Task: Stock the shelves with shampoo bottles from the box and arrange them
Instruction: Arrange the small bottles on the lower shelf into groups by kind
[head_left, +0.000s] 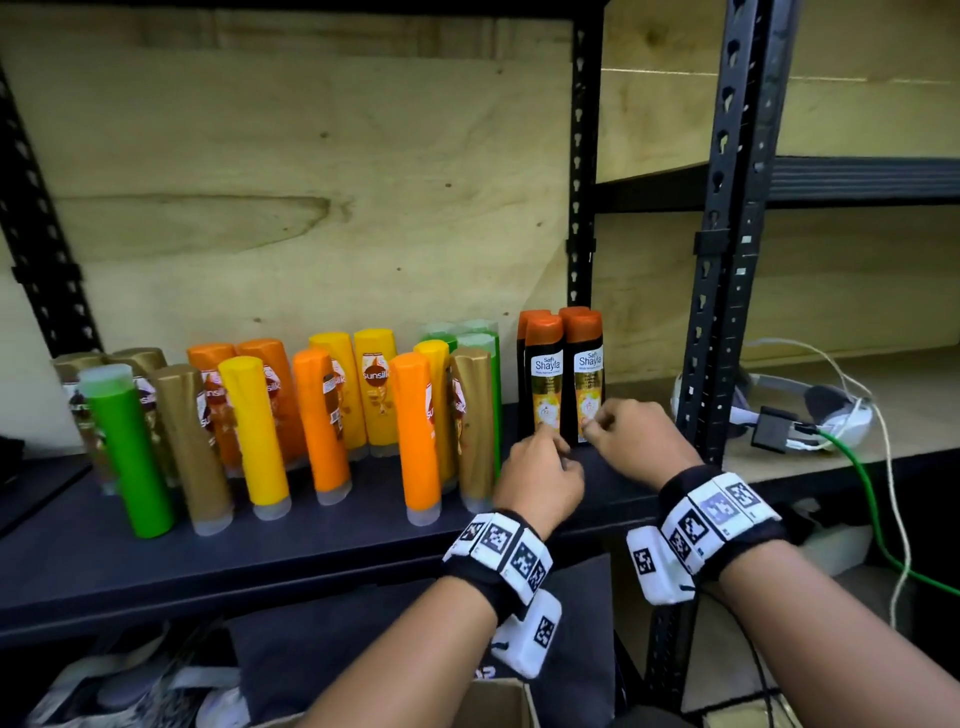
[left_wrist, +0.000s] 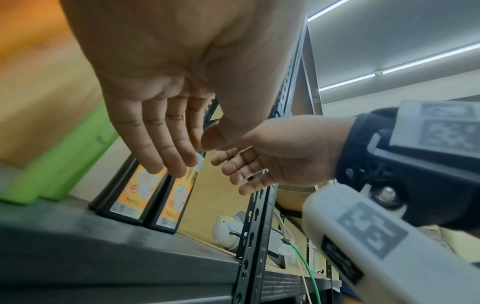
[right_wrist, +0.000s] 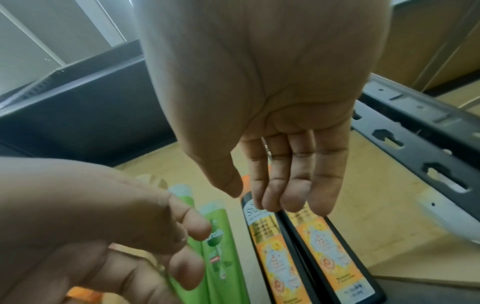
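Neither hand holds anything: the left hand (head_left: 540, 475) reaches toward the foot of the left black Shayla bottle (head_left: 545, 379) with its fingers (left_wrist: 166, 152) straight and loosely together, their tips at or just short of the orange label, and whether they touch cannot be told. The right hand (head_left: 631, 441) sits just beside it in front of the right black Shayla bottle (head_left: 588, 376), fingers (right_wrist: 293, 185) relaxed and slightly bent, close to the label's lower edge. These two bottles stand upright, side by side and touching, at the right end of the dark shelf (head_left: 311, 540), against the black upright post (head_left: 584, 171), with two more orange-capped ones directly behind them. Left of them stand green bottles (head_left: 480, 343), then a loose row of gold, orange and yellow Sunsilk tubes (head_left: 376, 389) resting on their caps, several leaning, and a green tube (head_left: 127, 447) near the left end. Both wrists wear black bands with white marker tags (head_left: 501, 545). On the neighbouring wooden shelf (head_left: 909, 410) to the right lies a white headset (head_left: 810, 410) with a green cable (head_left: 872, 514). A corner of a cardboard box (head_left: 498, 701) shows at the bottom edge.
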